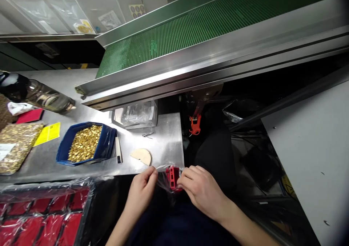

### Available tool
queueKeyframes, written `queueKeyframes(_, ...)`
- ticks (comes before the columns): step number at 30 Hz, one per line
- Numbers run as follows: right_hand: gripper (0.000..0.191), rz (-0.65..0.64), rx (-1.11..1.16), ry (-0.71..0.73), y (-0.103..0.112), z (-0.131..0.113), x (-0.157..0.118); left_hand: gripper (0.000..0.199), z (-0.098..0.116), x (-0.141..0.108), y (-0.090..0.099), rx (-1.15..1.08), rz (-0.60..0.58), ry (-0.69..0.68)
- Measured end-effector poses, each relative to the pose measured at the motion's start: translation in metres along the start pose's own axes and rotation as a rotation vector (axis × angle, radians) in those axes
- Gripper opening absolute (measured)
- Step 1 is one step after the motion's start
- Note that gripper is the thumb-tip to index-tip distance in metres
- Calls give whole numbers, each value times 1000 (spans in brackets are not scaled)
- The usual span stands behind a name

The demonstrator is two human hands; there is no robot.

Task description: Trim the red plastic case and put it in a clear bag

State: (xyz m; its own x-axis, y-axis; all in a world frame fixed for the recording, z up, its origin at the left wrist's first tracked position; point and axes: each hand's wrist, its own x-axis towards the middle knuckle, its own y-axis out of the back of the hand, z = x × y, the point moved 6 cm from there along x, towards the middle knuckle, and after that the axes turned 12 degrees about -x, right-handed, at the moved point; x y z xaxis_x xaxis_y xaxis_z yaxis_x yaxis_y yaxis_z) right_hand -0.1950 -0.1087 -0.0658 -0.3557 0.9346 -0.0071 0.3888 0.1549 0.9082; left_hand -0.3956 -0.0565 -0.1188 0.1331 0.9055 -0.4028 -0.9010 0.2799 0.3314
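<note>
A ribbed green conveyor [169, 38] slants above the metal table [165, 142] we face. Just beyond the table's near edge, a red part [172, 178] with rectangular openings sits in a clear bag [161, 183] between our hands. Our left hand [141, 189] pinches the bag's left side narrowly between thumb and forefinger. Our right hand [203, 191] closes its fingers on the bag at the part's right edge; we cannot tell whether they also grip the part. We judge the part light and stiff, best held by its solid sides, while the film looks limp, slippery and easily torn, so we would pinch it by its edges. To the left, a blue bin [63, 149] holds many small gold-coloured pieces [85, 144]. Nearer us, a black tray [88, 217] holds rows of red pieces [51, 229] under clear film.
</note>
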Motion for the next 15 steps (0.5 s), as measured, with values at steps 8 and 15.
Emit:
queueKeyframes(8, 17, 227, 105, 229, 21, -37, -5, 30, 47, -32, 4, 78, -190, -354)
queueKeyframes(15, 23, 303, 540, 43, 20, -31, 3, 46, 48, -52, -23, -885, -630, -212)
